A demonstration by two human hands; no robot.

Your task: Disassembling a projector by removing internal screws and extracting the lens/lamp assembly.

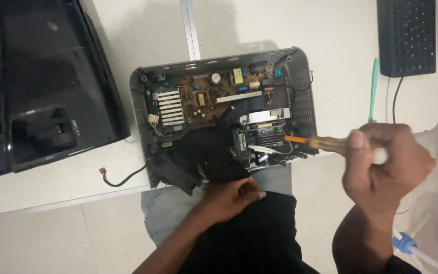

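An opened grey device [300,76] lies on the white table, its brown circuit board [214,94] and metal heat sink fins [171,107] exposed. My left hand [231,198] rests against the black inner part [214,157] at the device's near edge. My right hand [381,165] grips a screwdriver [325,143] with an amber handle and orange shaft. Its tip points left into the black module [262,139] on the device's right side.
A glossy black cover [46,81] lies at the left on the table [330,30]. A loose black cable [125,178] trails from the device. A black keyboard [406,35] and a green tool [373,89] sit at the right. My lap is below the table edge.
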